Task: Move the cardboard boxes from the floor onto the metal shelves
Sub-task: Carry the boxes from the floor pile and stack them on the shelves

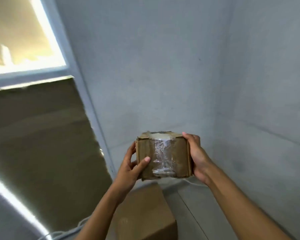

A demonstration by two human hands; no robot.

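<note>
Small taped box held up between both hands

The left hand point(128, 168) gripped its nine o'clock side, the right hand point(197, 156) its three o'clock; the small cardboard box point(164, 155) hung before the wall point(154, 66); it looked light, stiff, tape probably slick; side grips seemed best; a larger box point(145, 215) sat at six o'clock.

Open air is lying ahead of and above the small box point(164, 155), which both hands are holding clear of everything. Grey walls point(154, 66) are closing the corner behind it. Below, a larger box point(144, 213) is sitting on the floor point(194, 213), blocking a straight drop.
</note>
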